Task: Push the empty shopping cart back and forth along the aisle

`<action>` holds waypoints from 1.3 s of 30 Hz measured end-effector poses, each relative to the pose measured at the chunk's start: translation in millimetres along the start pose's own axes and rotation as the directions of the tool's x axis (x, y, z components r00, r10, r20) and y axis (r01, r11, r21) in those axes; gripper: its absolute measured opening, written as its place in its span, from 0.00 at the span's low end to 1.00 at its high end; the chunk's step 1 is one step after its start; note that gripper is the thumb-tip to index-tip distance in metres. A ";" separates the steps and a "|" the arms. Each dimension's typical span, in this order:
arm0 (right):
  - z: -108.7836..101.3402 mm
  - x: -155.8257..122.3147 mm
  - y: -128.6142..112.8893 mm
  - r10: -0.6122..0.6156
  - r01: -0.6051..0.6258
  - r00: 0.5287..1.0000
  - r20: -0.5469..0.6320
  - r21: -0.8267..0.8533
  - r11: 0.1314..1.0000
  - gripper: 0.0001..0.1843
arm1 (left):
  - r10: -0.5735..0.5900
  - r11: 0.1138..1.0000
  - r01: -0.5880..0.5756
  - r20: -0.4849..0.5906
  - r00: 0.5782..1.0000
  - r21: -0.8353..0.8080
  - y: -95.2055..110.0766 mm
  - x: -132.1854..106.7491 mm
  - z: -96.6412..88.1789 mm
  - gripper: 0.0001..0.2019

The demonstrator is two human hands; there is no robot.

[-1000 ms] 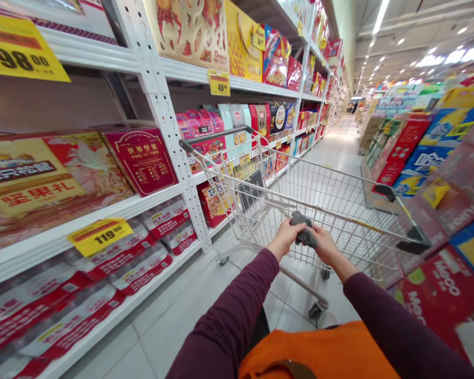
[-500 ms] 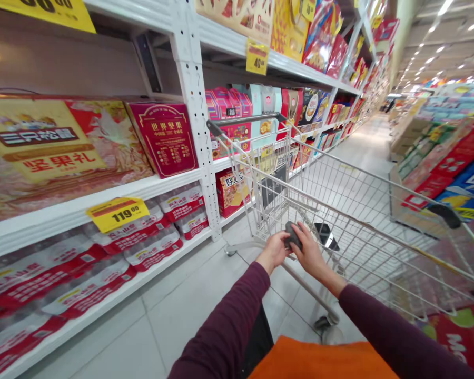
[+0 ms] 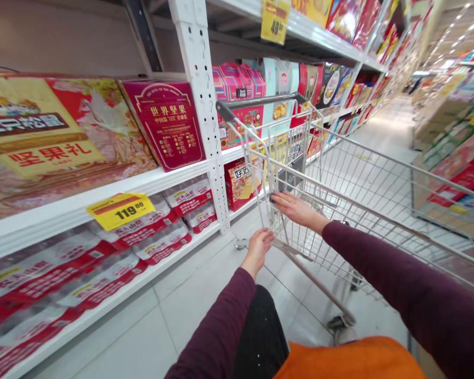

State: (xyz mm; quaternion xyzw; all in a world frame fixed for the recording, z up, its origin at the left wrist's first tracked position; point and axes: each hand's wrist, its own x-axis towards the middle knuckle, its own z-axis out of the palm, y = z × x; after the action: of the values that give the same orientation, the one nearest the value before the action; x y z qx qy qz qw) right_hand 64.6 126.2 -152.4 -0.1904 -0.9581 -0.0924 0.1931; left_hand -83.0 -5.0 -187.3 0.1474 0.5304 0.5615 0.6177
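Observation:
A wire shopping cart (image 3: 379, 156) stands in front of me, its grey bar (image 3: 256, 100) at the far end. My right hand (image 3: 298, 208) lies across the cart's upper wire rim, fingers extended and holding nothing. My left hand (image 3: 257, 251) hangs lower, beside the cart's wire end wall, fingers loosely curled and empty. Both maroon sleeves show. The cart's inside is partly hidden by my right arm.
White metal shelving (image 3: 102, 184) runs along the left, holding boxed gift packs and wrapped bottle packs, with a yellow price tag (image 3: 120, 211). Tiled floor (image 3: 189, 310) lies beneath the cart. A stacked display (image 3: 454, 173) stands right.
My hands have come apart, and the grey item between them no longer shows. The phone in the cart is out of view. The view has swung left and upward along the shelves.

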 end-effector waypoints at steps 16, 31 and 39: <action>-59.2 -1.0 3.9 0.113 -0.135 0.985 -0.129 -0.173 0.976 0.21 | 0.471 0.679 -0.443 0.115 0.874 0.585 25.6 14.1 47.5 0.19; -48.5 -48.2 0.0 0.136 -0.151 0.983 -0.127 -0.121 0.981 0.22 | 0.458 0.459 -0.472 0.255 0.851 0.753 -3.1 3.8 59.1 0.24; -3.3 -93.3 -11.7 0.146 -0.145 0.989 -0.001 -0.083 0.986 0.22 | 0.408 0.381 -0.466 0.307 0.860 0.799 -14.1 -4.8 65.8 0.23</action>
State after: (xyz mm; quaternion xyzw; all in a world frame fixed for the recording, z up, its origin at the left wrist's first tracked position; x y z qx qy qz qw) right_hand 140.6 84.0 -188.4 -0.2679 -0.9374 -0.1173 0.1890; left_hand -20.5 13.5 -170.0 0.5813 0.6588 0.3643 0.3089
